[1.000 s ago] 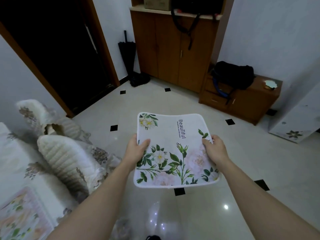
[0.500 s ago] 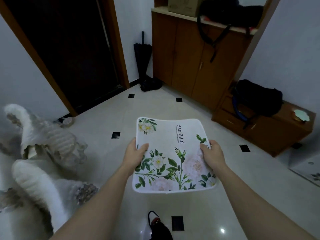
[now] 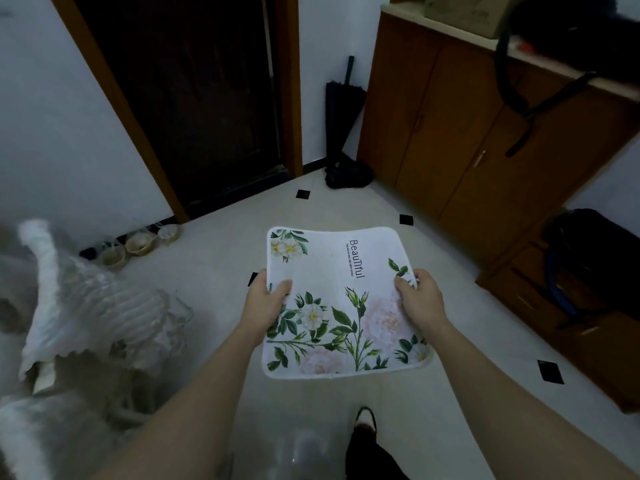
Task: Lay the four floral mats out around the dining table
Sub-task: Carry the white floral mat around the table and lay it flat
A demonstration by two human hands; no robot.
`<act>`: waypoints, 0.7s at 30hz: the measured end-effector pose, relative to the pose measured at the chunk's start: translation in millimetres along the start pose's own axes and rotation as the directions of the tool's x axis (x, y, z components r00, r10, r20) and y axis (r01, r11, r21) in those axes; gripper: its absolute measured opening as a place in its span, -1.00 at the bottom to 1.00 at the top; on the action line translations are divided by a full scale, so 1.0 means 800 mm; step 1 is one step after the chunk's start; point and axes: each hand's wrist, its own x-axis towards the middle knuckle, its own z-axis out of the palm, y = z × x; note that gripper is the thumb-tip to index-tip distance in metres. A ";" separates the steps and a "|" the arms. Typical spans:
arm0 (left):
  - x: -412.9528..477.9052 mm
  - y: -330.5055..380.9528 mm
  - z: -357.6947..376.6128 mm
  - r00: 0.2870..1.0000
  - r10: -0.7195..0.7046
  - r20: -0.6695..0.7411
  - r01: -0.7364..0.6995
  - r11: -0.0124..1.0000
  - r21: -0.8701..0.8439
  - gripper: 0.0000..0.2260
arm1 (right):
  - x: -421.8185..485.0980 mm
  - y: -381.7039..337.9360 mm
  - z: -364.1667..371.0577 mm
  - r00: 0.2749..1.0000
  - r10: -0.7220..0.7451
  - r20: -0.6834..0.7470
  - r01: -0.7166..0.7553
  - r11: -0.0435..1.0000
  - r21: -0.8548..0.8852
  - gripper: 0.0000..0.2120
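Forearms enter from the lower edge and converge on a floral mat (image 3: 341, 303), which is held flat and face up in the air above the tiled floor (image 3: 214, 271). The left hand (image 3: 265, 301) is clamped on the mat's left edge, thumb on top; the right hand (image 3: 417, 297) is clamped on the right edge in the same manner, thumb on the printed face. The word "Beautiful" is printed on the mat beyond the two grips. Below the grip, a foot in a dark shoe (image 3: 365, 419) is seen on the floor. To the left of the grip, blurred pale chair covers (image 3: 86, 306) are visible. Beyond the grip, a dark doorway (image 3: 194, 98), a folded black umbrella (image 3: 341, 116) and a wooden cabinet (image 3: 450, 126) are located.
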 end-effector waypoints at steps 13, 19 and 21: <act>0.263 0.080 -0.036 0.938 -0.067 -0.339 0.045 0.996 -0.072 -0.85 | 0.318 -0.170 0.177 0.943 -0.124 0.309 0.119 0.992 0.035 -0.86; 0.330 0.111 -0.059 0.843 -0.126 -0.522 0.053 0.987 -0.153 -0.82 | 0.427 -0.266 0.259 0.844 -0.214 0.492 0.253 0.967 -0.014 -0.86; 0.338 0.114 -0.079 0.802 -0.161 -0.575 0.062 0.980 -0.188 -0.79 | 0.441 -0.294 0.294 0.800 -0.240 0.550 0.295 0.956 -0.011 -0.86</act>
